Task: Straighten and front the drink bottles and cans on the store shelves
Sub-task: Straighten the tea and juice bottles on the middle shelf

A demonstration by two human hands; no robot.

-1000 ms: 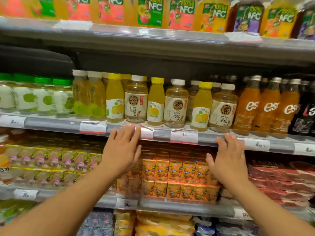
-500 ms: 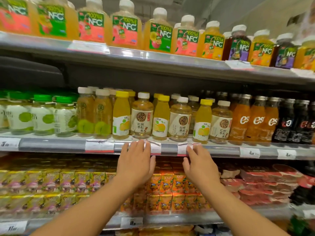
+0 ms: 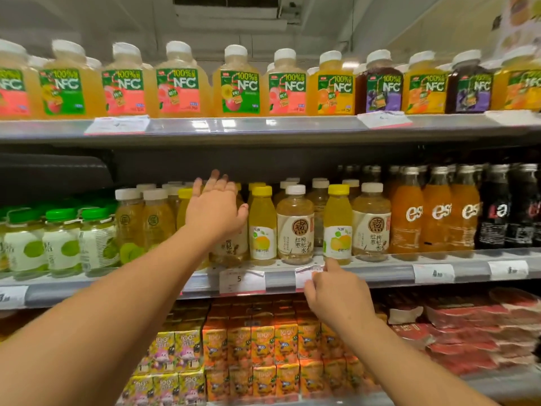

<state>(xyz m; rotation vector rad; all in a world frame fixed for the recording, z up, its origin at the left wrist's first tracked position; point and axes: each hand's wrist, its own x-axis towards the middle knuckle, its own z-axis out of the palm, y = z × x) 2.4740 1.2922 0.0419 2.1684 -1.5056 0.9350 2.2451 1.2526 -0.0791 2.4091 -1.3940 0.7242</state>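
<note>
Store aisle, three stocked tiers under a ceiling vent; the middle shelf (image 3: pixel 366 272) carries the small drink bottles in question. Left hand (image 3: pixel 215 213): fingers spread and straight, raised in front of a pale tea bottle (image 3: pixel 229 250) in the front row, covering its upper half; whether it touches is unclear. Right hand (image 3: pixel 336 291): low at the shelf edge, fingertips bunched on a crumpled price tag (image 3: pixel 306 275), just below a yellow-capped juice bottle (image 3: pixel 338 224). Neighbouring tea bottle (image 3: pixel 295 227) stands upright, label forward. Suggested handling: close round the covered bottle's body rather than its cap, turn the label outward, draw it level with the front row, and avoid knocking the adjacent yellow bottle (image 3: pixel 262 224).
</note>
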